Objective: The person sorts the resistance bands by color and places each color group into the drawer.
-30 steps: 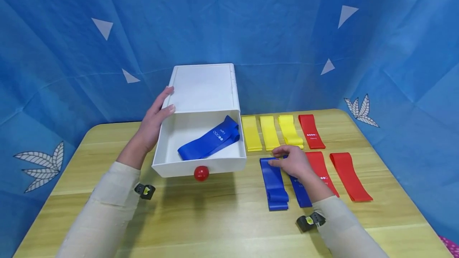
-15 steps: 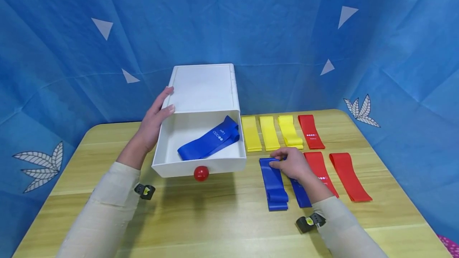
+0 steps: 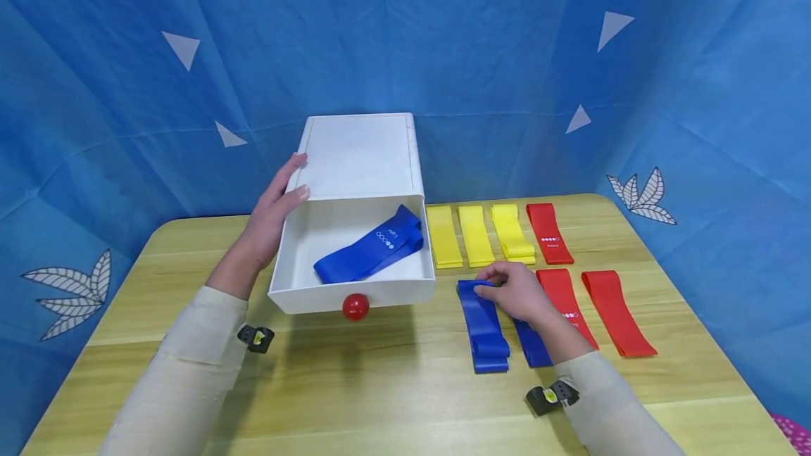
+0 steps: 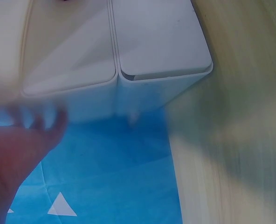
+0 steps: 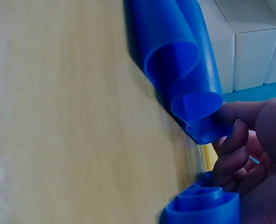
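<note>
My left hand (image 3: pixel 265 227) rests against the left side of a white drawer unit (image 3: pixel 361 153), its thumb and fingertips at the top edge. The top drawer (image 3: pixel 298 298), with a red ball knob (image 3: pixel 355 307), is pulled out and holds a folded blue resistance band (image 3: pixel 367 248) marked Light. On the table, my right hand (image 3: pixel 516 293) pinches the far end of a second folded blue resistance band (image 3: pixel 484 329) between thumb and fingers; the right wrist view shows the thumb on its looped end. A third blue band (image 3: pixel 533 343) lies partly hidden under that hand.
Three yellow bands (image 3: pixel 476 234) lie in the back row beside a red band (image 3: pixel 550 233). Two more red bands (image 3: pixel 619 312) lie right of my right hand. The left wrist view shows closed lower drawers (image 4: pixel 161 37). A blue curtain (image 3: pixel 507 76) hangs behind the table.
My right hand has shifted very slightly left and toward me, with the far end of the blue band nudged left. My left hand and the drawer unit have not moved.
</note>
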A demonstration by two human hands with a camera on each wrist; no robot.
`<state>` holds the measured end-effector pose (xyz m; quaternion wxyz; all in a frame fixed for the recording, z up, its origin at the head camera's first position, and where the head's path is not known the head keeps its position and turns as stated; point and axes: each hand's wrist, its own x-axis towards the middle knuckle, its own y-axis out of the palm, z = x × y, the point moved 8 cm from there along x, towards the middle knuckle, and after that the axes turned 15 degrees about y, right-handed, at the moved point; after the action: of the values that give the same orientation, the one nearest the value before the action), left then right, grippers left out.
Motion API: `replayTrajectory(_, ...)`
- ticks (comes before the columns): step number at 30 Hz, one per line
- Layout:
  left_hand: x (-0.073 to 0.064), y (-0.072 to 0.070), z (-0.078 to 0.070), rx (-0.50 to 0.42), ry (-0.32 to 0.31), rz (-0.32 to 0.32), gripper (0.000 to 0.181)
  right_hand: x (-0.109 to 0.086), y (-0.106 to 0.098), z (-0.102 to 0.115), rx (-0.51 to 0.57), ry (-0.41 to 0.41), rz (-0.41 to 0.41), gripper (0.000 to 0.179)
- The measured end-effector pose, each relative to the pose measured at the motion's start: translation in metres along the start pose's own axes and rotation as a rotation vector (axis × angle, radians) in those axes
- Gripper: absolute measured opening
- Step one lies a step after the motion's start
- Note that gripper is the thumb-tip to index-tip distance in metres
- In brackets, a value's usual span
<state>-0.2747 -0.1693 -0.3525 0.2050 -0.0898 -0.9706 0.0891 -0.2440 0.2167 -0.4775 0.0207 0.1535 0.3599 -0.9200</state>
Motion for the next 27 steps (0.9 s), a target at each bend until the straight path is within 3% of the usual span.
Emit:
replayTrajectory(13,0.000,0.000,0.000,0.009,-0.004,0.002,0.064,-0.008,-0.009,0.005,0.068,-0.011,-0.032,0.017)
replayTrajectory(27,0.000,0.001,-0.001,0.012,0.007,0.012,0.065,-0.023,-0.029,0.018,0.191,-0.084,-0.099,0.019)
